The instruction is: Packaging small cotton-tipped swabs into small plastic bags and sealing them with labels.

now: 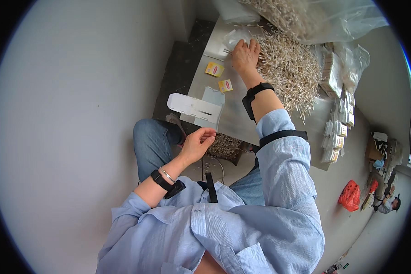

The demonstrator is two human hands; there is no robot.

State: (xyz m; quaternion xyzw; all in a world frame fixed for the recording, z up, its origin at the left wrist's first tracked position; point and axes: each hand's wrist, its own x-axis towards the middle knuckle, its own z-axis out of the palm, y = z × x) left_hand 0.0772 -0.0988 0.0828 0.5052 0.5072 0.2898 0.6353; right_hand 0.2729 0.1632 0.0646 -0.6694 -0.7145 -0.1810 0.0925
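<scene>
At the far part of the table my right hand [245,57] is palm down, its fingers spread over the edge of a clear plastic bag [236,38]. Just right of it lies a large loose heap of cotton swabs [287,68]. My left hand [197,144] hovers in front of the table's near edge, fingers lightly bent, thumb apart, with nothing visible between them. Beyond it, a white flat card strip with a slot [187,105] lies partly over the table edge. Two small yellow-and-white cards [214,69] lie between the strip and my right hand.
A big clear bag of swabs [301,18] stands at the back. Packed small bags [335,137] line the table's right side, near a white stack [332,75]. A container of swabs [224,147] sits below the table edge. A red bag [350,195] and another person [388,204] are farther right.
</scene>
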